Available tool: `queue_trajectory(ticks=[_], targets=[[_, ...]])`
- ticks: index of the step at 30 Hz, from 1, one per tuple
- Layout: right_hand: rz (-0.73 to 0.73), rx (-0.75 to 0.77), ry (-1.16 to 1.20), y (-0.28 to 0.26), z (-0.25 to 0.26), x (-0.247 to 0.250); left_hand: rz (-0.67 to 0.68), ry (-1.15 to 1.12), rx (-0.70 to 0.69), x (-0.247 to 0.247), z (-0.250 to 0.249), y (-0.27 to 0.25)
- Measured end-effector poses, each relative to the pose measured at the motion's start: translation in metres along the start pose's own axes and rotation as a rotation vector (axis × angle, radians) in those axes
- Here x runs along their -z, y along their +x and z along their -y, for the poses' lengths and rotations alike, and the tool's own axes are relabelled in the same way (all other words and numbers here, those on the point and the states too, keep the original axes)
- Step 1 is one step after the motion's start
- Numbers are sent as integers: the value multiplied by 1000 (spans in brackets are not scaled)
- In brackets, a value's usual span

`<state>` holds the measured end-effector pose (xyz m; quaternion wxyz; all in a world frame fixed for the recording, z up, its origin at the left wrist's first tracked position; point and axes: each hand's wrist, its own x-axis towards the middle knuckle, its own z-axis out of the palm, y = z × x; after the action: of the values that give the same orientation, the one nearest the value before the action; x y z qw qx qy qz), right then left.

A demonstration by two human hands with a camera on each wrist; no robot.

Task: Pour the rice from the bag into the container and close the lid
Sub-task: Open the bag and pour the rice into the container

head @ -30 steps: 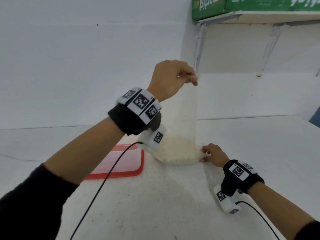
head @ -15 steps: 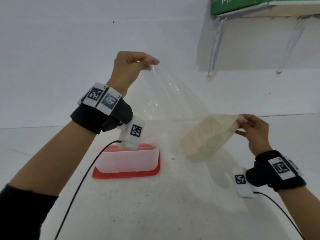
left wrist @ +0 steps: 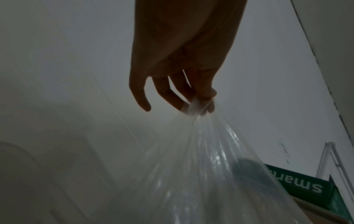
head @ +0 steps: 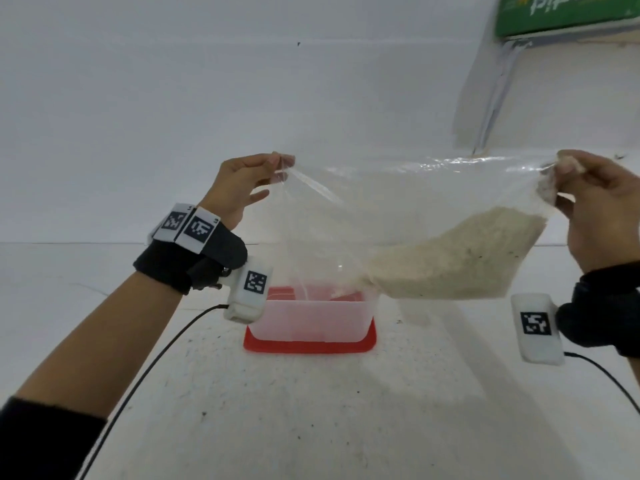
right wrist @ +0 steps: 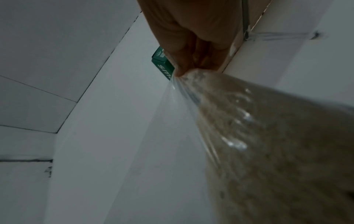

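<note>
Here, head view: left hand (head: 242,183) and right hand (head: 602,216) pinch opposite ends of clear plastic bag (head: 398,209), stretched mid-frame; rice (head: 460,261) sags right, above translucent container (head: 311,317) on red lid (head: 308,346) | left wrist: thumb and forefinger pinch bag, other fingers (left wrist: 139,92) loose | right wrist: fingertips (right wrist: 180,66) pinch rice-filled corner, centre frame.

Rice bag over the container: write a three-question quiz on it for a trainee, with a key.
1. True or false: the left hand pinches the plastic bag.
2. Where does the rice sit in the bag? A) at the left hand's end B) at the right hand's end C) spread evenly
3. What does the clear container stand on?

Key: 1 true. 2 B. 3 the red lid.
</note>
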<state>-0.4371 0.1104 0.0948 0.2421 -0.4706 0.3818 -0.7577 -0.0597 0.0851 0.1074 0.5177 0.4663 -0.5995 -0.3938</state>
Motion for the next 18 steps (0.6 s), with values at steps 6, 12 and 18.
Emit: queue_trajectory(ticks=[6, 12, 18], targets=[[31, -1, -9, 8, 6, -19, 16, -52, 41, 10, 14, -7], [57, 56, -23, 7, 5, -26, -3, -91, 77, 14, 29, -13], [74, 95, -6, 7, 9, -37, -19, -159, 152, 22, 47, -17]])
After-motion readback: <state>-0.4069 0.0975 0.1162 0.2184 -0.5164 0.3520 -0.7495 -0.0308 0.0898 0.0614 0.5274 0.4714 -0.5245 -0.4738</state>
